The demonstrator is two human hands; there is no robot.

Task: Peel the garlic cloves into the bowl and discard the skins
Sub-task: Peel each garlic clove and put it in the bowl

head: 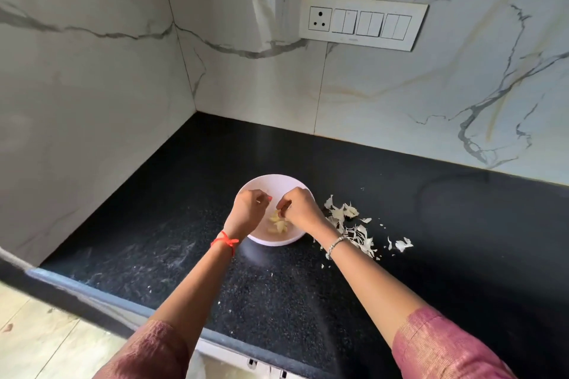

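Head view looks down on a black speckled tabletop (308, 301) set into a corner of marble-patterned wall (431, 86). A white bowl (272, 179) stands on it, and both hands are over the bowl. The left hand (246, 209) hangs above the bowl's left rim and the right hand (301, 209) above its right side, their fingertips turned toward each other and nearly meeting over the middle. Each grip is drawn in tight, fingers curled and thumb brought against them as in a pinch. Whether a clove or a scrap of skin sits in either grip I cannot tell, as it is too small to make out. Down in the bowl, under the hands, lie pale peeled garlic cloves (278, 224). The skins (348, 224) lie in a loose white heap on the tabletop just right of the bowl, partly behind the right wrist, with a few scraps farther right. A red thread (226, 241) circles the left wrist, a beaded bracelet (335, 244) the right. On the wall is a white switch panel (361, 21) with a socket at its left end.
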